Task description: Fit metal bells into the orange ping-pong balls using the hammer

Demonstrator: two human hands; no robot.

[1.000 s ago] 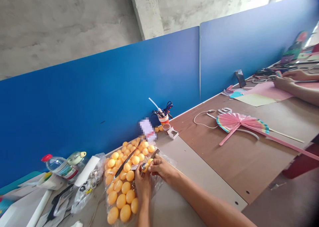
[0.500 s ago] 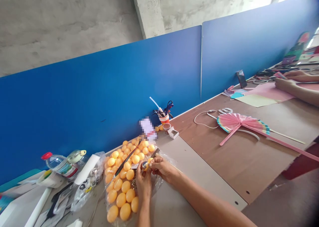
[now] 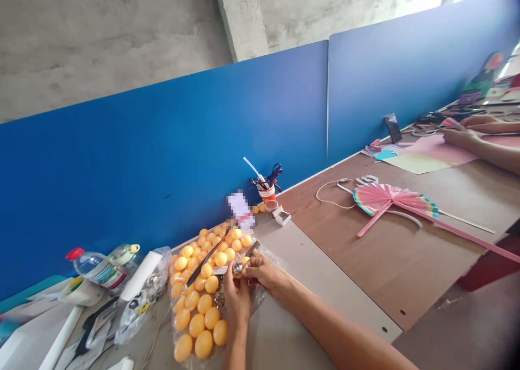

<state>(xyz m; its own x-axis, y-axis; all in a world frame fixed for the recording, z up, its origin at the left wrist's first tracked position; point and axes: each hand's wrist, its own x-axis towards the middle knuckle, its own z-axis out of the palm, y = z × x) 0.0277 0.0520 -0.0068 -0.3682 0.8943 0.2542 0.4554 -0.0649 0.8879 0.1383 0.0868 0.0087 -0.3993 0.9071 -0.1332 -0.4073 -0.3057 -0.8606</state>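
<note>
My left hand (image 3: 238, 297) is closed around a small shiny silver ball (image 3: 238, 268), held upright at its fingertips. Thumb and fingers of my right hand (image 3: 264, 271) pinch at the ball's right side; what exactly they grip is hidden. Both hands are over the right edge of a clear plastic bag of orange balls (image 3: 204, 344), which look like table tennis balls. A long thin dark tool (image 3: 208, 259) lies slantwise across the bag. Small shiny brown-and-silver pieces (image 3: 218, 299) sit just left of my left hand.
Left of the bag lie a red-capped bottle (image 3: 99, 268), a jar (image 3: 124, 255), a white roll (image 3: 141, 275) and plastic wrapping. Behind are a cup of tools (image 3: 267, 192) and a small white box (image 3: 281, 216). A pink paper fan (image 3: 376, 198) lies right; another person's hands (image 3: 467, 134) hold something beyond.
The silver ball has turned slightly in my fingers, and my left hand has shifted a little to the right. The other person's hands have moved slightly left.
</note>
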